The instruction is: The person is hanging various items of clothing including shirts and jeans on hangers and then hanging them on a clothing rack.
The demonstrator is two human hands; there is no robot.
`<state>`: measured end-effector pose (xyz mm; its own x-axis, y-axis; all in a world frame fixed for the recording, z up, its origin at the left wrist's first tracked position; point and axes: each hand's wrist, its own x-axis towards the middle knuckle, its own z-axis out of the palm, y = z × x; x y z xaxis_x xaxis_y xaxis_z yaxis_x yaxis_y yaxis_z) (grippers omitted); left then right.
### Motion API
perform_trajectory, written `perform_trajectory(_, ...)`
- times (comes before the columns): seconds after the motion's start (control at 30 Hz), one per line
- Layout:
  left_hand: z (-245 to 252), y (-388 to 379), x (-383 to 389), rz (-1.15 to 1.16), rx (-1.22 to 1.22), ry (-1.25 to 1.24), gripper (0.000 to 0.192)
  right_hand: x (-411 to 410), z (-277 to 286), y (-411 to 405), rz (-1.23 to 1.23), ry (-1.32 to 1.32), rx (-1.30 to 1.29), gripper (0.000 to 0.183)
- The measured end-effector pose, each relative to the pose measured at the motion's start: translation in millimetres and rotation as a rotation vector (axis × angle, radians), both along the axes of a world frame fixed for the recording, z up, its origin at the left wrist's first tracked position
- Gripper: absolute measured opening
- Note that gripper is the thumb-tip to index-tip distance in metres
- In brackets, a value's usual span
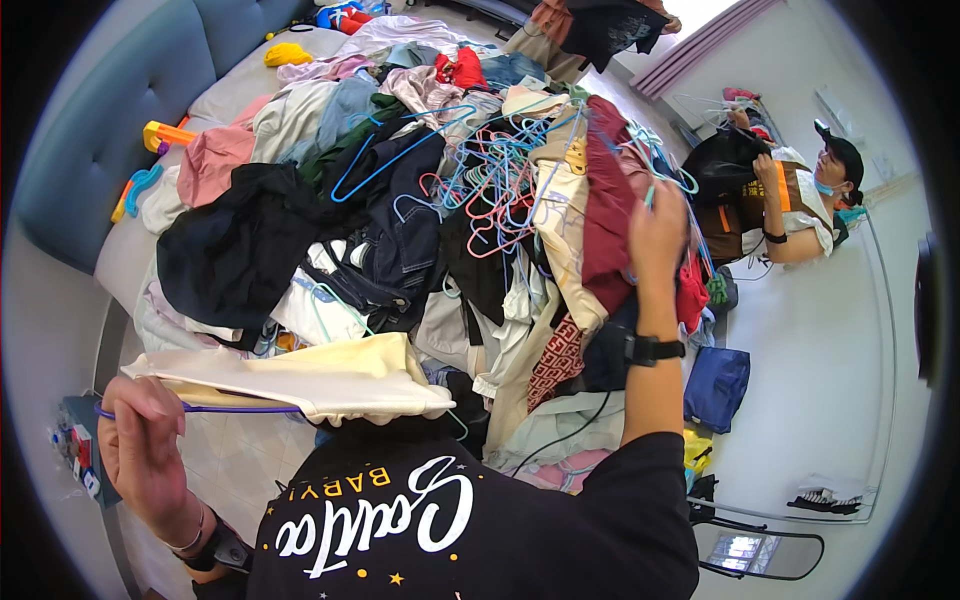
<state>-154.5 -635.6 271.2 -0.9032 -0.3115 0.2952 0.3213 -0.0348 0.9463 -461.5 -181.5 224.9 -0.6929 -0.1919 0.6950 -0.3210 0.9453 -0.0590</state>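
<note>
My left hand (146, 442) grips a purple clothes hanger (240, 409), at the lower left. A cream garment (360, 375) with a gathered edge hangs from it, stretched out in front of my chest. My right hand (660, 232) is at the right side of a clothes pile, over hangers and folded garments. A pale green hanger part (649, 196) shows at its fingertips, but its grip is blurred. Just left of that hand lie a maroon garment (606, 225) and a cream printed garment (562, 217). Tangled wire-style hangers (502, 180) heap beside them.
The clothes cover a bed with a blue padded headboard (120, 142). Dark jeans (409, 247) and a black garment (232, 232) lie in the pile. At right a person (787, 187) handles a black garment. Another person (559, 34) holds dark clothing at the far end. A blue bag (718, 390) is at right.
</note>
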Motion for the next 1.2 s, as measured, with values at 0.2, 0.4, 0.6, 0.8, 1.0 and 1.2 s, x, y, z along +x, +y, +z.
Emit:
perform_trajectory(0.2,-1,11,-6,-0.026,0.000,0.001,0.027,-19,-60,-126,-0.002,-0.586,0.506,0.038)
perform_trajectory(0.4,9,4,22,0.050,0.009,-0.040,0.027,-45,-77,-137,-0.073,-0.740,0.462,0.043)
perform_trajectory(0.6,-5,-8,12,0.086,0.033,0.015,0.026,-66,-24,-49,0.055,-0.435,-0.245,0.035)
perform_trajectory(0.8,-10,-22,12,0.118,0.028,0.065,0.025,-16,45,23,0.233,-0.639,-1.126,0.034)
perform_trajectory(1.0,2,-31,10,0.102,0.038,0.149,0.027,19,28,105,-0.145,-0.533,-1.029,0.037)
perform_trajectory(1.2,15,-36,15,0.144,0.000,0.216,0.027,38,2,86,-0.111,0.004,0.148,0.040)
